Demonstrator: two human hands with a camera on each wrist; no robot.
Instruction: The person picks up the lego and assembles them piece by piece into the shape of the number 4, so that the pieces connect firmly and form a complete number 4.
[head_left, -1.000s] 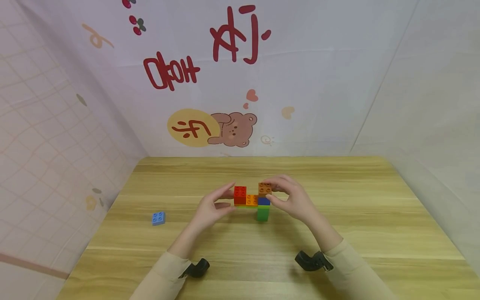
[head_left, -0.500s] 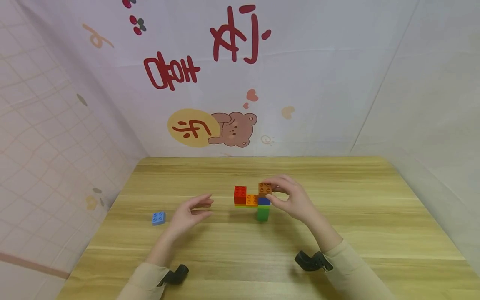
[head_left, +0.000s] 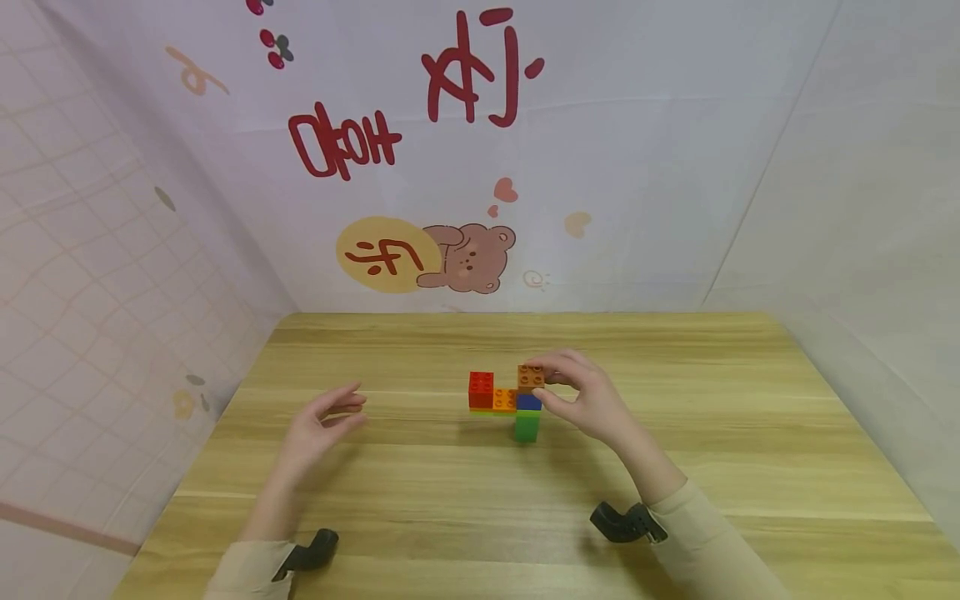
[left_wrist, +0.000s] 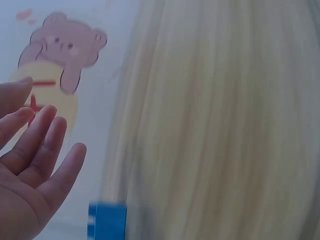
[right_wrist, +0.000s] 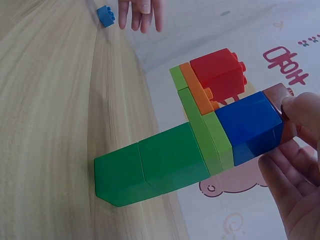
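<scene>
My right hand [head_left: 588, 400] pinches the brown building block [head_left: 530, 377] at the top of an upright block stack. Below it come a dark blue block [right_wrist: 250, 125], lime-green flat pieces [right_wrist: 197, 125] and two green blocks [right_wrist: 172, 157]. Out to the left, the lime layer carries an orange flat piece [head_left: 505, 399] and a red block [head_left: 481, 389]. My left hand [head_left: 315, 429] holds nothing and hovers over the table's left part, fingers loosely bent. A light blue block [left_wrist: 111, 221] lies close to it; the hand hides that block in the head view.
The wooden table [head_left: 465, 517] reaches back to a white printed cloth [head_left: 637, 150] with a bear drawing. Similar cloth hangs along the left and right sides. A black wrist mount [head_left: 315, 550] sits on each forearm.
My left hand has left the red block's side and moved left across the table, now covering the light blue block in the head view. The right hand keeps its place on the brown block.
</scene>
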